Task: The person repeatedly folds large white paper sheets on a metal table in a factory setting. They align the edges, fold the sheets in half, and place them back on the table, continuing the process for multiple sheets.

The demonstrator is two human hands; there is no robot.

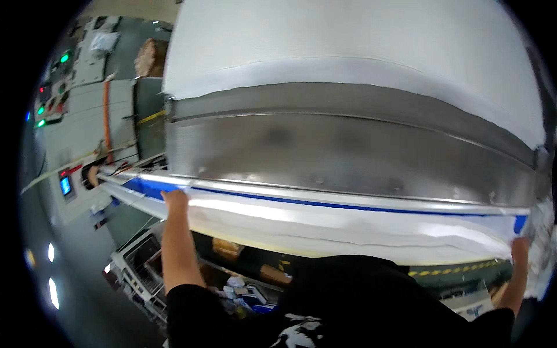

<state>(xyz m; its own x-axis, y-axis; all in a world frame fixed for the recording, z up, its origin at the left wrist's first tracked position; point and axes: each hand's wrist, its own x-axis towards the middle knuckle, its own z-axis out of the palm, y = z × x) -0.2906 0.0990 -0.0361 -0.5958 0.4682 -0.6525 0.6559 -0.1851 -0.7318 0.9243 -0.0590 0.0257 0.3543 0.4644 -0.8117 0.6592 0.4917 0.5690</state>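
Note:
A long band of white sheet material stretches across in front of me, lying over a blue strip that shows along its far edge. My left hand is closed at the left end of this white sheet, beside a wider stretch of the blue surface. At the far right end, my right hand grips the sheet's other corner just below a small blue patch. Both arms are spread wide; the fingertips are partly hidden. Beyond the band stands a broad grey metal plate, with a wide white web above it.
At left are a machine panel with green lights, an orange vertical tube and a small lit screen. Beneath the band lie a cardboard box and a tray of loose items. Yellow-black striped tape runs below right.

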